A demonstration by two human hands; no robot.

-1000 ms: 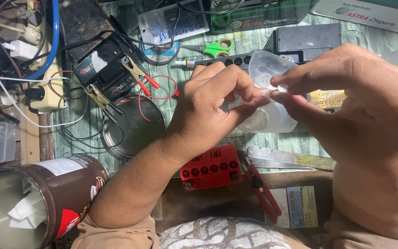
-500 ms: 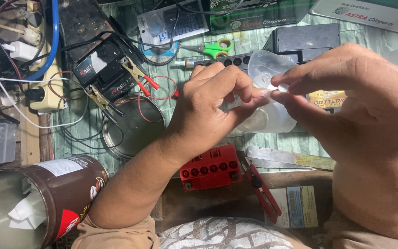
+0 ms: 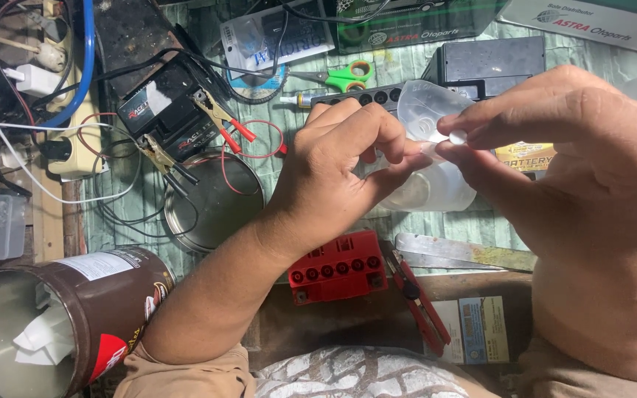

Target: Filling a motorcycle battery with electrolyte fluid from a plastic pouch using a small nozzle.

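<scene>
My left hand [image 3: 337,173] and my right hand [image 3: 562,158] meet above the bench around a clear plastic container [image 3: 425,151]. The left fingers curl around its near side. The right thumb and forefinger pinch a small part at its upper rim. The container's lower half shows pale between both hands; much of it is hidden by my fingers. Below my left wrist lies a red battery cap strip [image 3: 338,267] with a row of round holes.
A black battery [image 3: 167,110] with clamp leads [image 3: 219,121] sits at the back left beside a round metal tin [image 3: 211,199]. Green scissors [image 3: 344,76], a black box [image 3: 492,66], a brown can [image 3: 60,324] with tissue, red pliers [image 3: 418,298] and a metal file [image 3: 466,254] surround my hands.
My right thumb and forefinger have shifted slightly up and right at the container's rim. The left hand stays put.
</scene>
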